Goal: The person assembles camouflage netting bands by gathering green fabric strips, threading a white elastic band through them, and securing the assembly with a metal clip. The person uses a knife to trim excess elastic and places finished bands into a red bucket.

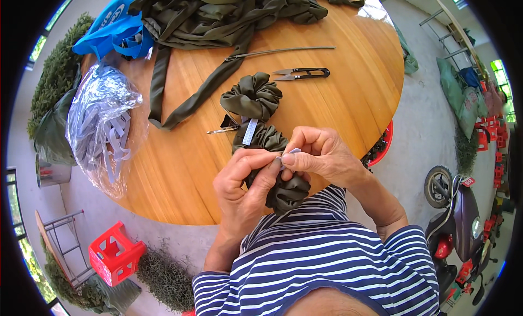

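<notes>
Near the front edge of the table, my left hand (pixel 239 182) and my right hand (pixel 327 155) meet fingertip to fingertip. Both are closed in a pinch on a pale elastic strip (pixel 295 150), mostly covered by the fingers. Gathered dark green fabric (pixel 289 195), ruffled like a scrunchie, hangs under and around the hands. Just beyond them lies a ruffled dark green scrunchie (pixel 252 96). A short pale elastic piece (pixel 250 132) shows below it, beside a small metal pin or clip (pixel 222 131). Black thread snips (pixel 302 74) lie farther off.
A thin metal rod (pixel 283 51) and a heap of dark green fabric strips (pixel 223 16) lie at the back of the round wooden table (pixel 348 98). At left are a clear bag of pale elastics (pixel 103 120) and a blue bag (pixel 117 30). A red stool (pixel 115 253) stands on the floor.
</notes>
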A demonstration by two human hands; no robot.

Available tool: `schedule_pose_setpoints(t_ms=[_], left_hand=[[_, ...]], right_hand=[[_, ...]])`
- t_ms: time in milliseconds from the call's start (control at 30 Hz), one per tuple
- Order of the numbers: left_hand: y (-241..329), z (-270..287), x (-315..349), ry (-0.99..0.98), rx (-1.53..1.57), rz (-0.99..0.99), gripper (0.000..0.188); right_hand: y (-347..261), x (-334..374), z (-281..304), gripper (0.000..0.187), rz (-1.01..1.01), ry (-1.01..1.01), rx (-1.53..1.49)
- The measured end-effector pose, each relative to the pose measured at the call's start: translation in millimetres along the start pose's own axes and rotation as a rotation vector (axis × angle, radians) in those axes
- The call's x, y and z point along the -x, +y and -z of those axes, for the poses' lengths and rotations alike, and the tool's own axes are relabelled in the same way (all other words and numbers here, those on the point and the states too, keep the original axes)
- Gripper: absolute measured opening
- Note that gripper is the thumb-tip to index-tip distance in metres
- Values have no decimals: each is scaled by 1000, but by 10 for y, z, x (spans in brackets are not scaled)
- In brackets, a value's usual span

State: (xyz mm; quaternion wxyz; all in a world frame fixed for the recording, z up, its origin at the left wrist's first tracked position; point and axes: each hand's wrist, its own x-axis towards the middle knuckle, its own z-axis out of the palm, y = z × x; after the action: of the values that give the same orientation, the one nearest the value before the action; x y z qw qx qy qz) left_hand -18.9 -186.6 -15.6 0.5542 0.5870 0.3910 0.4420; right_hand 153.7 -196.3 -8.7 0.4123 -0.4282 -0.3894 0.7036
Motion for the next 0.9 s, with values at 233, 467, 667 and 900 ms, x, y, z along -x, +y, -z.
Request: schedule_pose_setpoints(t_ms=[233, 467, 667, 900], left_hand=[[-112, -51, 68, 54, -265, -487, 14], [-51, 4, 81, -18, -214, -272, 25], [34, -50, 107, -43, -48, 197, 19], [21, -64, 43, 25, 208, 193, 14]], right_hand=[[2, -12, 34, 11, -51, -35, -218], [158, 0, 52, 15, 106, -53, -259], [108, 33, -85, 9, 586, 349, 659], [279, -51, -103, 12, 818, 454, 511]])
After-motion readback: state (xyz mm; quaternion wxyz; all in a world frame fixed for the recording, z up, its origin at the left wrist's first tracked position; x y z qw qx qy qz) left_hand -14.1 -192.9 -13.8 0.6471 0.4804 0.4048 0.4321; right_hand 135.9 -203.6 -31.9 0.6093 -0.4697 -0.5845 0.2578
